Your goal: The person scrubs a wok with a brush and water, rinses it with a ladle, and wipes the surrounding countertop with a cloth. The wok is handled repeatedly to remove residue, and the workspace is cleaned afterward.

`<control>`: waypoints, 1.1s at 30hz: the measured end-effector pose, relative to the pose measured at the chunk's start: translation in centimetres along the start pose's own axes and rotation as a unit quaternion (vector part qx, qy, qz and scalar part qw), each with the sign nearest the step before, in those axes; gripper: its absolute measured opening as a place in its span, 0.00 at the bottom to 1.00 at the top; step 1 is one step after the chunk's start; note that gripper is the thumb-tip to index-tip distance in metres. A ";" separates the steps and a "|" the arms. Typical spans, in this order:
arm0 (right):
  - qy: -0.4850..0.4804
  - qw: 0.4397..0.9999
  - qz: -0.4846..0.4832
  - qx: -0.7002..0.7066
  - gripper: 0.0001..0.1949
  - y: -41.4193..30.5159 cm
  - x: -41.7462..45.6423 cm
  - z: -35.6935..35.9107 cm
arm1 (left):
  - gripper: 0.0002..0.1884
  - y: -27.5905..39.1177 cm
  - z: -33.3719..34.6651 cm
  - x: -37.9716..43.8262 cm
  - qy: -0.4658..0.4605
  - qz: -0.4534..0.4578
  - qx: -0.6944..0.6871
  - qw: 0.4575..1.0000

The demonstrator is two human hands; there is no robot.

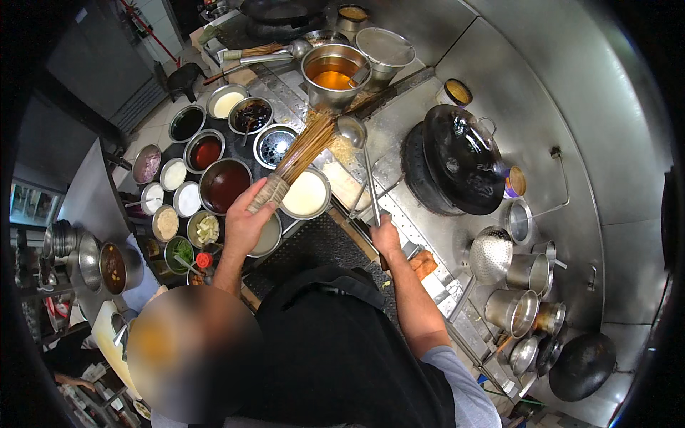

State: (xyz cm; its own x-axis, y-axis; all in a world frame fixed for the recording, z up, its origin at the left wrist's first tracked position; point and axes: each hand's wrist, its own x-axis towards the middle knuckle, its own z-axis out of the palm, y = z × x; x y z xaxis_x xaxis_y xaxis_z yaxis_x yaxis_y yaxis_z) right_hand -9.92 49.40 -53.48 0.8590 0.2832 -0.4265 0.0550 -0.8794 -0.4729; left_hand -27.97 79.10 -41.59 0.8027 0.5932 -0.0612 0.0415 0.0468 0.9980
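Note:
My left hand [249, 216] grips the cloth-wrapped handle of a bamboo wok brush [304, 145], its bristles pointing up and away over the counter's edge. A long-handled metal ladle [370, 179] is in my right hand [386, 236]; its bowl lies close to the brush tips. Beyond both stands a metal pot [333, 96] of amber liquid, probably oil, with a metal utensil in it. To the right, a black wok [463, 160] sits tilted on a round burner ring [415, 176]. Under the brush are a bowl of creamy white liquid [306, 193] and a bowl of dark liquid [275, 145].
Several bowls of sauces, powders and cut vegetables crowd the left, including dark red sauce [225, 184]. A perforated skimmer [491, 255] and metal pots [511, 310] stand at right. A second wok [583, 366] leans at lower right. A blurred patch [192, 353] covers the lower left.

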 end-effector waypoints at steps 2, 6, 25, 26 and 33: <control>-0.015 1.000 -0.001 -0.011 0.19 -0.3 -0.7 0.2 | 0.25 -0.2 -0.3 0.2 0.001 -0.003 0.007 1.000; -0.018 1.000 -0.014 -0.021 0.21 0.2 -1.3 0.0 | 0.24 -0.9 -0.7 0.7 -0.004 0.002 0.010 1.000; -0.199 0.970 0.025 0.140 0.18 2.8 0.9 -3.8 | 0.25 -0.7 -0.3 0.3 -0.001 -0.013 -0.010 1.000; -0.234 0.939 0.052 0.245 0.19 2.0 0.7 -4.9 | 0.25 -0.8 -0.4 0.3 0.000 -0.014 -0.011 1.000; -0.304 0.794 0.117 0.513 0.17 3.3 1.0 -5.6 | 0.26 0.6 0.1 -1.1 0.020 -0.011 0.030 0.999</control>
State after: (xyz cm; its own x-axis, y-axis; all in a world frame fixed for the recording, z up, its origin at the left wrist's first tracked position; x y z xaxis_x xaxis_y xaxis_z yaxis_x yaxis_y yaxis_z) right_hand -6.02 44.62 -51.11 0.3623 0.5649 -0.7414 -0.7819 -0.2487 -0.5716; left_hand -28.74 78.43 -40.87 0.7769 0.6243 -0.0815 0.0945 0.0123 0.9954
